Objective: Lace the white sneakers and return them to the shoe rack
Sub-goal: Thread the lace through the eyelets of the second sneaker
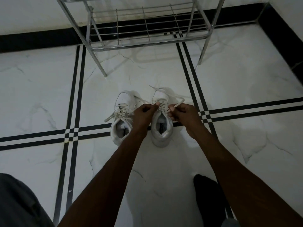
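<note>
Two white sneakers stand side by side on the tiled floor, toes pointing away from me. The left sneaker (121, 128) has its laces tied in a bow. Both my hands are at the right sneaker (161, 135). My left hand (144, 114) pinches a lace at the left side of its eyelets. On the other side, my right hand (182, 114) pinches the other lace end (179, 102), which loops up and out over the toe. Loose lace lies across the front of that shoe.
A chrome wire shoe rack (147, 36) stands just beyond the sneakers, its lowest shelf bare. A black skirting runs along the wall behind it. My dark-socked foot (208, 190) rests at the lower right, my trouser leg (19, 203) at the lower left.
</note>
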Demonstrator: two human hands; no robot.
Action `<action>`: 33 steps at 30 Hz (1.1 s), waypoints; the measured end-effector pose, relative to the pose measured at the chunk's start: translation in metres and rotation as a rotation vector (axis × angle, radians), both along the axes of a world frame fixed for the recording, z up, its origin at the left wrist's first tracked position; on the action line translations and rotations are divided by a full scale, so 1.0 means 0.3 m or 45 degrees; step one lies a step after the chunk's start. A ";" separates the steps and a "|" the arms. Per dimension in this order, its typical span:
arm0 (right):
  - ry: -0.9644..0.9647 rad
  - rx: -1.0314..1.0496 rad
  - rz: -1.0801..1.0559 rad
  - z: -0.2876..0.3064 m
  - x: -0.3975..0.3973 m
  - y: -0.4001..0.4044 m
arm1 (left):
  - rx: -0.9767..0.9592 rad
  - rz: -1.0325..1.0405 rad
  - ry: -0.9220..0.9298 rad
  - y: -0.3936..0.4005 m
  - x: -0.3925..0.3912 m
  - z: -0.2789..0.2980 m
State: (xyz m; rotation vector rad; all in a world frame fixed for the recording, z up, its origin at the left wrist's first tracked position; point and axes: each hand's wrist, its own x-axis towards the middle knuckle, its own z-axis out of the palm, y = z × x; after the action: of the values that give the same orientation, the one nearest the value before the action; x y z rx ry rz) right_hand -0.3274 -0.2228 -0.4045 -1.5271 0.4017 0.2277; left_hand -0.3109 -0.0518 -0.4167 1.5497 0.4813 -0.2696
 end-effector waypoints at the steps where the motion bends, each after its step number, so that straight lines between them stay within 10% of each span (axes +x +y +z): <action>1: -0.016 -0.118 -0.014 -0.003 0.000 0.005 | -0.005 -0.010 0.004 -0.002 0.005 0.003; 6: -0.028 -0.460 -0.137 -0.042 0.011 0.037 | 0.278 0.024 -0.094 -0.015 0.010 0.000; 11: 0.096 -0.260 -0.332 -0.062 0.007 0.062 | 0.471 0.131 -0.238 -0.041 -0.036 -0.006; 33: 0.333 0.206 -0.366 0.033 0.030 -0.016 | 0.055 0.307 0.029 -0.023 -0.052 -0.025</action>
State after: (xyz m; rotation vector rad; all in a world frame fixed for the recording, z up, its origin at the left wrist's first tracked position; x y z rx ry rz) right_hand -0.3184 -0.2275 -0.3946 -1.2665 0.7850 0.2278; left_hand -0.3266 -0.0587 -0.4242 1.5144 0.6894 -0.0919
